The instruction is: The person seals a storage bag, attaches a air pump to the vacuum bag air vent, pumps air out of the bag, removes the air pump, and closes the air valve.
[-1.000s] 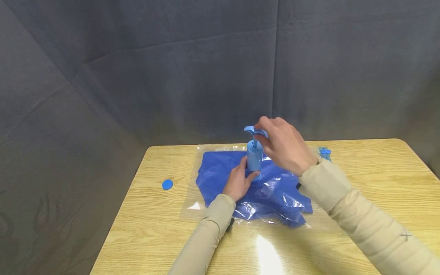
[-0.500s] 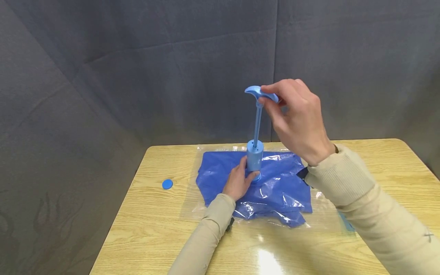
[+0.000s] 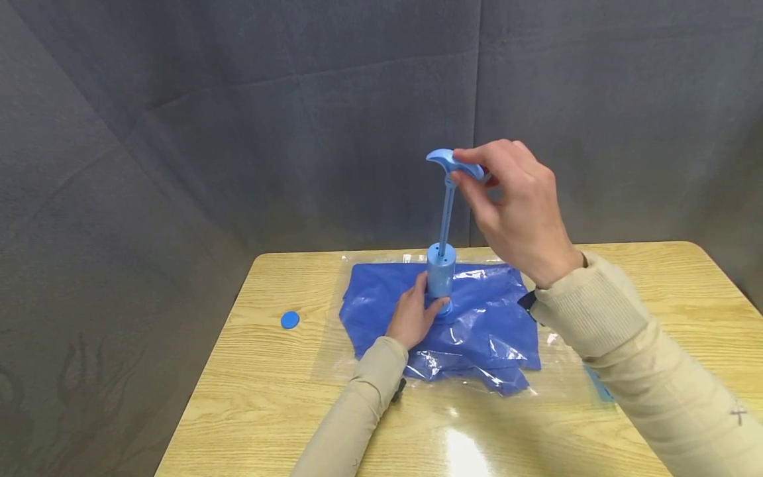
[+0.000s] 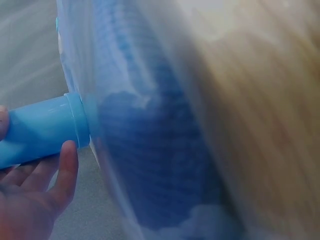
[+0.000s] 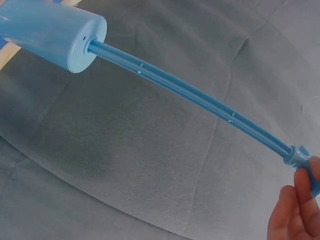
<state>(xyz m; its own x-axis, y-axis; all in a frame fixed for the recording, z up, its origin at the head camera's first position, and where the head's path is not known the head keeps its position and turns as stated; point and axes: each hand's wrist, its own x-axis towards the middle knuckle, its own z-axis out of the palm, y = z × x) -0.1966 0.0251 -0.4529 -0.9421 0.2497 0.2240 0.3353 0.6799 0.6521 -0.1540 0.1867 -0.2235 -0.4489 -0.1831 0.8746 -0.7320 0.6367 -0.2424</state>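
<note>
A light-blue hand pump [image 3: 441, 273] stands upright on a clear plastic bag [image 3: 334, 351] with folded blue cloth [image 3: 375, 298] inside. My left hand [image 3: 412, 317] grips the lower part of the pump's barrel, fingers behind and thumb in front; in the left wrist view the barrel [image 4: 45, 127] meets the bag's surface. High above, my right hand [image 3: 518, 205] pinches the curved handle [image 3: 444, 159] between thumb and fingers. The plunger rod [image 5: 190, 97] is drawn far out of the barrel, its length bare in the right wrist view.
A round blue cap [image 3: 290, 320] lies on the wooden table [image 3: 238, 397] left of the bag. A light-blue piece [image 3: 599, 384] at the bag's right side is partly covered by the right sleeve. A dark grey curtain [image 3: 298, 132] hangs behind the table.
My right hand has risen with the pump handle, drawing the rod up out of the barrel; over the last half second it barely moves. The left hand keeps its hold on the barrel.
</note>
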